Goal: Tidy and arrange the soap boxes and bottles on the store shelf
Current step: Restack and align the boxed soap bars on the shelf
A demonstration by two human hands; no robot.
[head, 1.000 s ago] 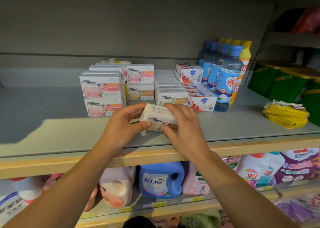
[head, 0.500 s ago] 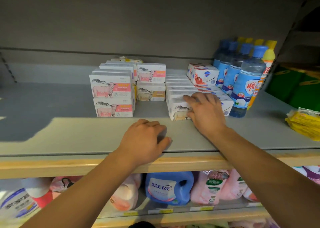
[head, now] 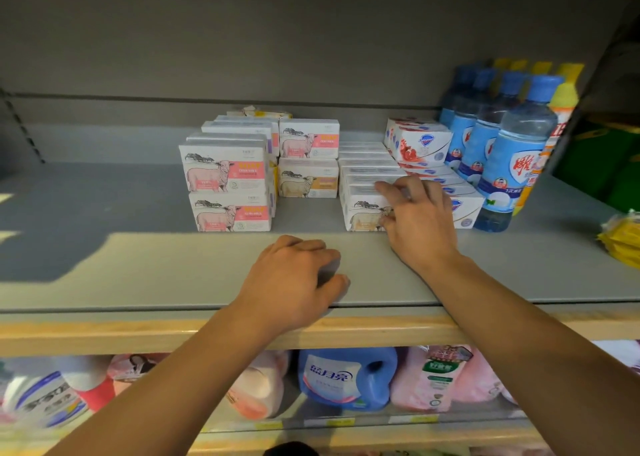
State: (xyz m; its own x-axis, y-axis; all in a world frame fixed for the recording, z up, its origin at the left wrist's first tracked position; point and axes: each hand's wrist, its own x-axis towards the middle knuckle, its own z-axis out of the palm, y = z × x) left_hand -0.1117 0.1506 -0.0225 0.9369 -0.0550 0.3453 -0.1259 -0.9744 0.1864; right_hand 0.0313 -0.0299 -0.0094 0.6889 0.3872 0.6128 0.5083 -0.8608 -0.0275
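On the grey shelf stand stacked pink sheep soap boxes, two more sheep boxes behind them, and a row of beige sheep soap boxes whose front box my right hand holds. Its fingers curl over the box top and its thumb is on the front face. Red-and-white soap boxes sit right of that row, partly hidden by the hand. Blue-capped bottles and yellow bottles stand at the right. My left hand rests loosely curled on the shelf front, holding nothing.
Yellow packets lie at the shelf's right edge. Green packs fill the neighbouring bay. Below, a blue detergent jug and pink refill pouches line the lower shelf. The left part of the grey shelf holds no goods.
A second ago both hands held one beige box in front of the shelf. The right hand set it at the front of the beige row and stays on it; the left hand dropped to the shelf.
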